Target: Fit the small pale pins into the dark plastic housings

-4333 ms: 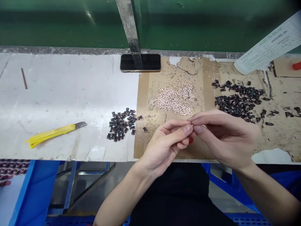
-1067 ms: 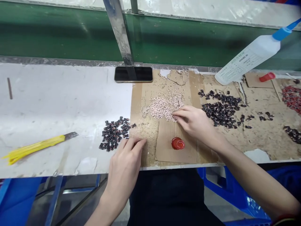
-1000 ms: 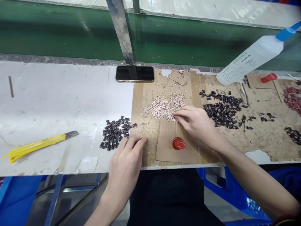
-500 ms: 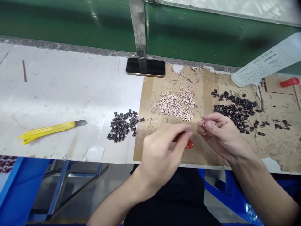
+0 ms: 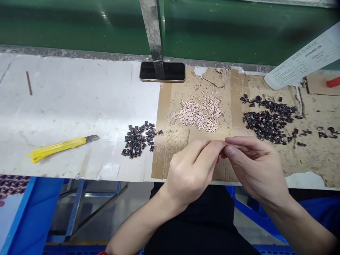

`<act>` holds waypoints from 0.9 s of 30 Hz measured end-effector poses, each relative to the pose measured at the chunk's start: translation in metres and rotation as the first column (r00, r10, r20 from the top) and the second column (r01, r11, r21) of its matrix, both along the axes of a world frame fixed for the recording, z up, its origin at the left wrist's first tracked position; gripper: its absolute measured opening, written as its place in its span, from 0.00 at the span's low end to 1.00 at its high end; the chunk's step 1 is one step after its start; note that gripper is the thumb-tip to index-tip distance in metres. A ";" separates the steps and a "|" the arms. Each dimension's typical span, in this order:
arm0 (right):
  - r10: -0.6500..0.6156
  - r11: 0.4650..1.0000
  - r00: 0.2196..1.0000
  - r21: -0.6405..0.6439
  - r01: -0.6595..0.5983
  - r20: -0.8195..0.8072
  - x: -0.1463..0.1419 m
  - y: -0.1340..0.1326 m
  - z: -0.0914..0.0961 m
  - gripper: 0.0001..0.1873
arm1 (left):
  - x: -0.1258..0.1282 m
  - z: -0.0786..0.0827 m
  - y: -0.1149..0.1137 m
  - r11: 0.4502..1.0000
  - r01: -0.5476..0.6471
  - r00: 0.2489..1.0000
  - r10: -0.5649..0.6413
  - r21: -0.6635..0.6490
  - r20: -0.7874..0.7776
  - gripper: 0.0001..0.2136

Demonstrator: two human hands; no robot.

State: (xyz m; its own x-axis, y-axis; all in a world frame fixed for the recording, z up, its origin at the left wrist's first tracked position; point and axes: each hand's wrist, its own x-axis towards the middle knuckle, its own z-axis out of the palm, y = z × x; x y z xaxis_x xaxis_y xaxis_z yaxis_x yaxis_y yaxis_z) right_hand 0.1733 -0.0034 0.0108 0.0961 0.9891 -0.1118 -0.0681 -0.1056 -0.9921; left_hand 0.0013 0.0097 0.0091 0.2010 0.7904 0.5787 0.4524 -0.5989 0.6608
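My left hand (image 5: 192,171) and my right hand (image 5: 255,163) meet over the front of the cardboard (image 5: 174,141), fingertips touching. Both are closed in a pinch; what sits between the fingers is too small and hidden to name. A bit of a red object (image 5: 218,159) shows under the fingers, mostly covered. Just beyond the hands lies a spread of tiny copper-coloured pieces (image 5: 196,115). To the right is a heap of small black parts (image 5: 265,122). On the left, a smaller group of black parts with coppery ends (image 5: 138,140) rests on the white tabletop.
A black phone (image 5: 162,71) lies at the foot of a metal post (image 5: 154,32). A yellow-handled blade (image 5: 61,146) is on the left. At the back right a translucent labelled bottle (image 5: 302,60) leans beside a red cap-like piece (image 5: 333,82). A thin brown strip (image 5: 29,83) lies far left.
My hands have come together from apart, the left moving right until the fingertips meet. The red object is now more covered. The camera view has shifted slightly.
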 end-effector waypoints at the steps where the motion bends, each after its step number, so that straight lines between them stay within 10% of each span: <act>1: -0.003 1.000 1.000 0.002 0.003 0.014 -0.001 -0.002 0.000 0.10 | 0.000 -0.001 0.000 1.000 0.003 1.000 -0.003 0.002 -0.001 0.08; 19: -0.024 0.947 0.938 0.309 -0.090 0.347 -0.016 -0.016 0.005 0.11 | 0.003 -0.014 -0.017 0.996 0.008 0.999 -0.005 0.094 -0.032 0.06; 24: 0.029 0.930 0.877 0.309 -0.200 0.479 0.005 -0.019 -0.005 0.08 | -0.007 -0.011 -0.022 0.990 0.042 0.996 -0.030 -0.132 0.089 0.08; 27: 0.023 0.899 0.703 0.293 -0.325 0.711 0.019 -0.021 -0.010 0.08 | -0.019 -0.009 -0.023 0.952 -0.007 0.979 0.069 -0.307 0.191 0.10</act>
State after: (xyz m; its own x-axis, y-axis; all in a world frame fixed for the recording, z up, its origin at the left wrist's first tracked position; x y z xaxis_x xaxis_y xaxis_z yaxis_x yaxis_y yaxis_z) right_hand 0.1927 -0.0249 0.0009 -0.1833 0.9403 0.2866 0.6137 0.3372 -0.7139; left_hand -0.0176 -0.0133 -0.0001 0.0741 0.9394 0.3348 0.3134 -0.3406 0.8864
